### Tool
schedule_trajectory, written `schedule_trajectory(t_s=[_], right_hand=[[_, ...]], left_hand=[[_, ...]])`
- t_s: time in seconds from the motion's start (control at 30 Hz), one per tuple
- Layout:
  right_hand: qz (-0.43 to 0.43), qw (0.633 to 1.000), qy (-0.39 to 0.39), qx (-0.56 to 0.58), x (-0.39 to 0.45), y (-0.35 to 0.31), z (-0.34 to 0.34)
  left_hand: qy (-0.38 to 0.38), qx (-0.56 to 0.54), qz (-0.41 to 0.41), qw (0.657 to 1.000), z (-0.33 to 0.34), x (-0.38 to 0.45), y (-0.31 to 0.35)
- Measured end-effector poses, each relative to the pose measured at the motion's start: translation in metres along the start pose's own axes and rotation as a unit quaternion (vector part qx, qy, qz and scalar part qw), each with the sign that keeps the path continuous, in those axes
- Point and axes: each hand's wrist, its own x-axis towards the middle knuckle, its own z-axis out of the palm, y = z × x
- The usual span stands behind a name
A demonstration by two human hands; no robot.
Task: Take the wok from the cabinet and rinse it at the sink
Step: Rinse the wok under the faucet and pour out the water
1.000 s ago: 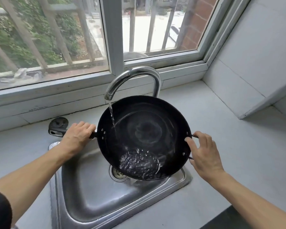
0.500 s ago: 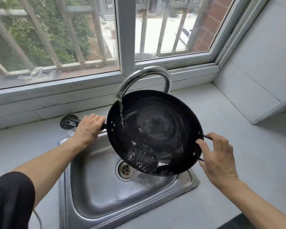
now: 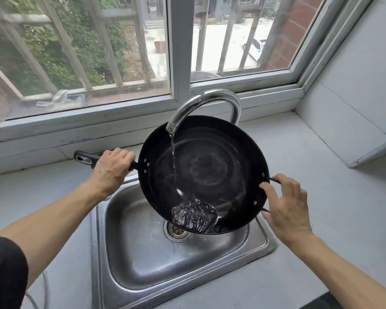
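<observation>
The rinse is on; the wok (image 3: 206,175) hangs above the sink (image 3: 143,253), right under the tap (image 3: 206,101), and a thin stream of water (image 3: 173,157) falls onto the inside wall on the left; it gathers in a frothy pool (image 3: 194,216) at the low near edge, just above the drain (image 3: 177,230).

The left hand (image 3: 112,169) wraps its fingers round the long handle (image 3: 85,157), close to where it meets the bowl; the black butt of the handle sticks out past the knuckles. The right hand (image 3: 286,208) pinches the small wire loop (image 3: 274,180) on the opposite rim, thumb pressed on the inside of the rim, fingers curled over the loop.

The wok's long axis runs from the handle end at the left, out over the counter (image 3: 321,170) by the window (image 3: 176,47), across to the loop on the right; the bowl is tipped toward the person, far rim high behind the tap spout, near rim low, open face up and forward.

By the look of it the cabinet part is done, and this is mid-rinse; the next move likely calls for a roll of both wrists to sweep the pool round the walls, then a steeper tip to pour it into the sink; both hands must turn together, or the water may slop over the near rim onto the counter.
</observation>
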Motion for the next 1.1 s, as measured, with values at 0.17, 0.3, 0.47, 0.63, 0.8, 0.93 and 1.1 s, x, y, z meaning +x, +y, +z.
schedule_trajectory(t_s=[0.17,0.3,0.47,0.63,0.8,0.93,1.1], right_hand=[[-0.021,1.0,0.004,0.017,0.016,-0.016,0.009],[-0.04,0.999,0.015,0.027,0.031,-0.03,0.014],[-0.066,0.996,0.037,0.036,0.047,-0.043,0.02],[-0.091,0.994,0.033,0.049,0.065,-0.052,0.026],[-0.117,0.99,0.048,0.061,0.077,-0.062,0.028],[-0.123,0.988,0.037,0.081,0.082,-0.071,0.03],[-0.132,0.985,0.03,0.103,0.088,-0.082,0.03]], left_hand=[[-0.01,0.014,-0.031,0.999,-0.016,-0.02,-0.02],[-0.013,0.021,-0.057,0.998,-0.026,-0.036,-0.034],[-0.014,0.043,-0.083,0.995,-0.035,-0.054,-0.05],[-0.003,0.058,-0.098,0.993,-0.043,-0.074,-0.058],[-0.002,0.071,-0.109,0.992,-0.051,-0.093,-0.061],[0.0,0.075,-0.119,0.99,-0.056,-0.105,-0.065],[0.021,0.078,-0.141,0.987,-0.056,-0.117,-0.073]])
